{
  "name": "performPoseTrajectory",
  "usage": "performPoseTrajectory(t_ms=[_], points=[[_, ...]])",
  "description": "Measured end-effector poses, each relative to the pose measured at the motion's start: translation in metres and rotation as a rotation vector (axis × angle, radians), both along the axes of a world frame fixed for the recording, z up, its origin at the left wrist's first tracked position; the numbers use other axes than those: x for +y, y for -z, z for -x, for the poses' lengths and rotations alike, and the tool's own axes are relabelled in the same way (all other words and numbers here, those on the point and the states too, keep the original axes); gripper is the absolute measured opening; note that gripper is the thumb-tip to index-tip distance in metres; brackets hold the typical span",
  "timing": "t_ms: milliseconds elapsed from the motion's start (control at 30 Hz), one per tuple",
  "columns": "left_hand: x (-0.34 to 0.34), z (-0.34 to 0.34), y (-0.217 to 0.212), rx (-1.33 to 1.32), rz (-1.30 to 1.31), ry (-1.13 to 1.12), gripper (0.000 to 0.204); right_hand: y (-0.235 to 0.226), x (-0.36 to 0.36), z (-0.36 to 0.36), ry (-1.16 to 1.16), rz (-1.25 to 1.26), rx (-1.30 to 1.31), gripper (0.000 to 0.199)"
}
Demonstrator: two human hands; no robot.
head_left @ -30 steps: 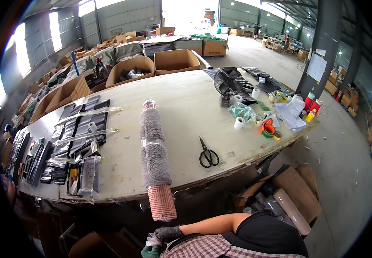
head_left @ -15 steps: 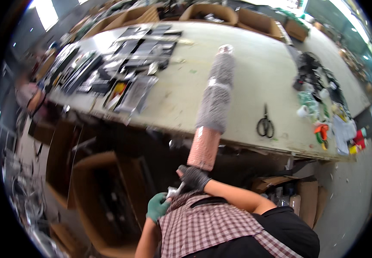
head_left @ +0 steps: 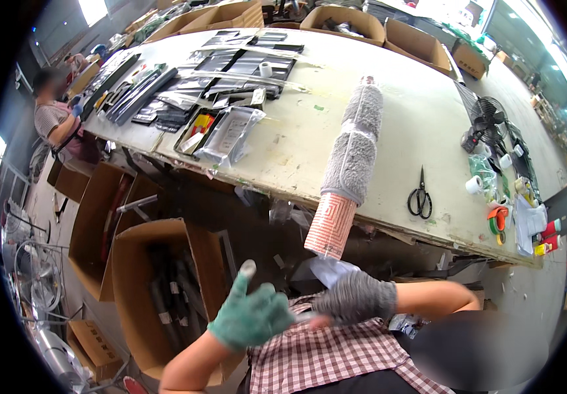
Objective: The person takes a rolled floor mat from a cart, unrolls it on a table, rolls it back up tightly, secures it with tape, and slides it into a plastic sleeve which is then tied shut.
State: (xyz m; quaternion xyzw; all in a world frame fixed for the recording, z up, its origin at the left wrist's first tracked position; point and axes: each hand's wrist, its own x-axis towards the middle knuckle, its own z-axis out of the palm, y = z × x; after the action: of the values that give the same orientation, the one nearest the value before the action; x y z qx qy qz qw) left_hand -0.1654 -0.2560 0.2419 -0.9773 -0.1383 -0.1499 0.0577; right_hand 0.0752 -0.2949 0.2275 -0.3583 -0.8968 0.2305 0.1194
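Over on that big pale table, the rolled-up grey and pink rug sticks its pink end past the near edge. Near that end, the green-gloved left hand is half curled, thumb up, next to the curled grey-gloved right hand; whitish plastic shows behind that one, but I can't tell what either's gripping.

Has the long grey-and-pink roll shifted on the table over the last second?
No, not visibly: the roll overhangs the table at the same near edge by about as much as before; only the camera's view has swung.
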Motion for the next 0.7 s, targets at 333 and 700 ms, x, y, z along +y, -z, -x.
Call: performPoseTrajectory(t_ms=[333,700], points=[[-0.029,0.068,-0.105,0.432,-0.966,0.904,0.022,-0.115,-0.055,-0.034,-0.361,0.161,-0.105,0.031],[0.133,0.042,-0.084,-0.364,0.002,0.158,0.01,-0.095,-0.04,-0.101,0.245,0.794,-0.115,0.033]])
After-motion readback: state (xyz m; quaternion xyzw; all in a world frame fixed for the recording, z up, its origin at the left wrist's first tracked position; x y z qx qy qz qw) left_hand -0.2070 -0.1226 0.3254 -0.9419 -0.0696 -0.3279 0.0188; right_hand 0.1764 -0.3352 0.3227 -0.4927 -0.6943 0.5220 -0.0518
